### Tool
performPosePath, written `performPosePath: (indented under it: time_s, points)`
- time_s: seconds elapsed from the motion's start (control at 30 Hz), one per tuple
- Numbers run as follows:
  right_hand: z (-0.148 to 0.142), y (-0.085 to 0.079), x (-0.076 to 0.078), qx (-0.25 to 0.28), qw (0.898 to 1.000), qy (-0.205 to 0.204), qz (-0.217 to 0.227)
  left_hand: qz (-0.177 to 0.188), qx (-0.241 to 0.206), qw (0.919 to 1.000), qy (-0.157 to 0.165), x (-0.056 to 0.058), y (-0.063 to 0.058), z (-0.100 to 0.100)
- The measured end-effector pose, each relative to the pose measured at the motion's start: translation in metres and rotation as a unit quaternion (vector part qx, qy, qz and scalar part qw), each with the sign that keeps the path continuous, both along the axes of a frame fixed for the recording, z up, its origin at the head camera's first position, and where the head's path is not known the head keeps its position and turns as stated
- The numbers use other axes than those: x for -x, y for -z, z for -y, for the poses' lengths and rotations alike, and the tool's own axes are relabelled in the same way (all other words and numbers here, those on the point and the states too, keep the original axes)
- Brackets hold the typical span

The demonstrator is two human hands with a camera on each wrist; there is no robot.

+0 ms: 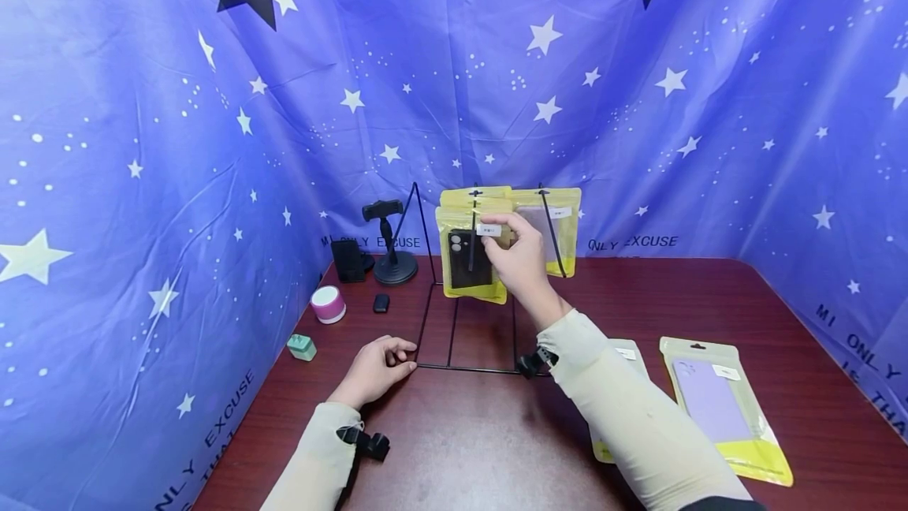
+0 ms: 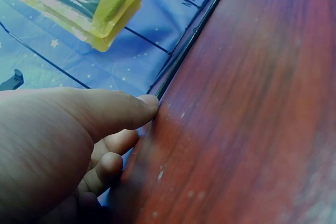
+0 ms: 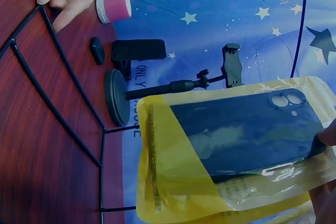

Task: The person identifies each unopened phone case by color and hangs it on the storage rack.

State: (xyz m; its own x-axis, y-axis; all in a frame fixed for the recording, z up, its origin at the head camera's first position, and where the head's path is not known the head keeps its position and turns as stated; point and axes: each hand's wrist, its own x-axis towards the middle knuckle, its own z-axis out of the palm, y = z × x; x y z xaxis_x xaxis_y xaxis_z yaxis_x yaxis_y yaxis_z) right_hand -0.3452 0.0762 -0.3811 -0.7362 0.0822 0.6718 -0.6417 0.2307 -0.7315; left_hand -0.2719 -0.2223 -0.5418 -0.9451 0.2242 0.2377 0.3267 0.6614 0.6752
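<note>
My right hand (image 1: 521,259) pinches the upper right edge of a clear-and-yellow pouch (image 1: 443,255) with a black phone case (image 3: 236,129) inside. The pouch is at the left hook of a black wire display rack (image 1: 471,370), in front of another yellow pouch (image 1: 454,197); whether its hole is on the hook is hidden. A second hook bears a pouch with a pale purple case (image 1: 571,239). Low at the rack's front left corner, my left hand (image 1: 376,373) grips the base rod between thumb (image 2: 142,107) and fingers.
At right lie a pouch with a lilac phone case (image 1: 709,400) and another pouch (image 1: 627,349), partly under my right sleeve. Left of the rack stand a phone holder (image 1: 395,266), a black stand (image 1: 347,260), a pink-and-white tub (image 1: 328,304), a small black object (image 1: 381,303) and a green block (image 1: 302,348).
</note>
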Motion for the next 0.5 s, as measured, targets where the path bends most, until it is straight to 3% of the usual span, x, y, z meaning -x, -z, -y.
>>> performPosePath:
  time_s: [0.2, 0.3, 0.5]
  points:
    - [0.0027, 0.0019, 0.0065, 0.003, 1.000, 0.012, -0.015, 0.003, 0.002, 1.0000, -0.003, 0.0003, 0.0005, 0.0001]
    - [0.0044, -0.0060, -0.0016, 0.009, 1.000, 0.008, -0.019, 0.003, 0.003, 1.0000, -0.004, 0.0000, -0.0001, -0.0002]
    - [-0.0001, -0.0017, 0.0034, -0.009, 1.000, 0.018, -0.018, 0.007, 0.002, 1.0000, -0.004, -0.0003, -0.0009, -0.0006]
